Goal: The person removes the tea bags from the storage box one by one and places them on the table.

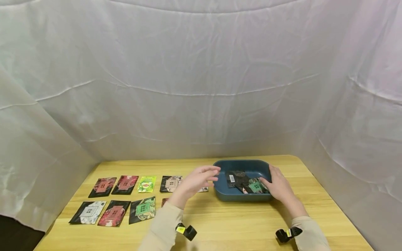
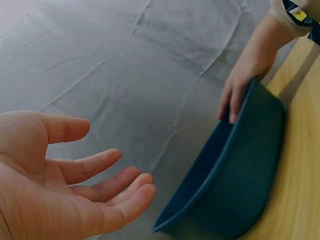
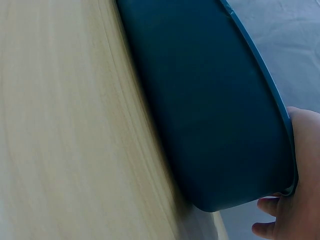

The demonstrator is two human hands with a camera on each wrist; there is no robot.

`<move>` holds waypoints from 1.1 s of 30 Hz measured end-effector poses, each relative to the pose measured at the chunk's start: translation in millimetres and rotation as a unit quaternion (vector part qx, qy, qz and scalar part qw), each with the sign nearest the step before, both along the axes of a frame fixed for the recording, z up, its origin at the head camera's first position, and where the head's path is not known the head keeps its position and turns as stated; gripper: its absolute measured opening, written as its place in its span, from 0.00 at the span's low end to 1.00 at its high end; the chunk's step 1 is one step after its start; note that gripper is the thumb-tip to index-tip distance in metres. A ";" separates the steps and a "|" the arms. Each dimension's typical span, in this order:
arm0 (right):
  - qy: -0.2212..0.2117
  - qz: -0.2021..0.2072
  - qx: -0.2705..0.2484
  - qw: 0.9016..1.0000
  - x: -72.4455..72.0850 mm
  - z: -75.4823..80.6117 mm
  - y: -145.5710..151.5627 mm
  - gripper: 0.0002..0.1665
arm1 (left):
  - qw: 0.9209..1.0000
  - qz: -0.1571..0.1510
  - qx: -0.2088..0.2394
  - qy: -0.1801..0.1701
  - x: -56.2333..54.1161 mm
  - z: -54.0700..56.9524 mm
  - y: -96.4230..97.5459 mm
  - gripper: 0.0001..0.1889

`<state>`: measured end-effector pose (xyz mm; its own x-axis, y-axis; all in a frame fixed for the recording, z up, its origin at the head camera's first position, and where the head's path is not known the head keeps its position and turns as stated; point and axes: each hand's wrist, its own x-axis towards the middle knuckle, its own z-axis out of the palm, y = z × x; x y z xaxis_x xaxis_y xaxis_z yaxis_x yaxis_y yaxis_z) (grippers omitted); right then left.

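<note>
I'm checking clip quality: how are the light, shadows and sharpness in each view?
Head view: fairly even light, soft shadow beside the right forearm, small print on the packets unreadable; left wrist view: dimmer overall, a shadow strip on the table; right wrist view: the bin dark, shadow along its base.

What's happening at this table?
Someone's right grip holds the right end of a blue bin. The left grip is empty near its left end. Dark packets lie in the bin; other packets lie in two rows on the table, some partly hidden by the left arm.
</note>
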<state>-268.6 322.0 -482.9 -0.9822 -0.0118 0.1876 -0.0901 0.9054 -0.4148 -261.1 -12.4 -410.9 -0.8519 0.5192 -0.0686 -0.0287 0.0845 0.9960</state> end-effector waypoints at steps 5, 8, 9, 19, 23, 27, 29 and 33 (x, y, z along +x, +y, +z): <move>0.002 0.000 -0.001 1.000 0.1 0.3 -0.6 0.48 | 0.999 0.011 0.020 -0.025 -7.0 -8.5 26.9 0.20; 0.002 0.002 -0.001 1.000 0.3 0.4 -0.8 0.48 | 0.999 0.024 0.022 -0.041 -11.7 -15.0 41.4 0.19; 0.002 0.002 -0.001 1.000 0.3 0.4 -0.8 0.48 | 0.999 0.028 0.018 -0.043 -13.4 -17.2 45.6 0.19; 0.004 0.002 -0.003 1.000 0.7 0.9 -0.6 0.48 | 0.997 0.061 -0.023 -0.051 -31.6 -30.2 74.2 0.20; 0.003 0.002 -0.004 1.000 0.9 1.4 -0.9 0.48 | 0.995 0.069 -0.038 -0.058 -37.3 -33.8 80.2 0.19; 0.002 0.003 -0.004 1.000 1.2 1.9 -1.7 0.48 | 0.992 0.092 -0.045 -0.079 -41.6 -36.5 85.3 0.17; 0.002 0.002 -0.006 1.000 1.5 2.1 -2.1 0.48 | 0.990 0.101 -0.051 -0.088 -43.4 -37.3 87.6 0.16; 0.004 0.002 -0.006 1.000 1.4 2.2 -2.0 0.48 | 0.987 0.106 -0.065 -0.100 -47.7 -37.7 91.2 0.18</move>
<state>-267.2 320.0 -480.7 -0.9807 -0.0130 0.1949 -0.0963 0.9002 -0.4247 -308.8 78.8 -448.7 -0.9031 0.3073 -0.3000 -0.2538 0.1819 0.9500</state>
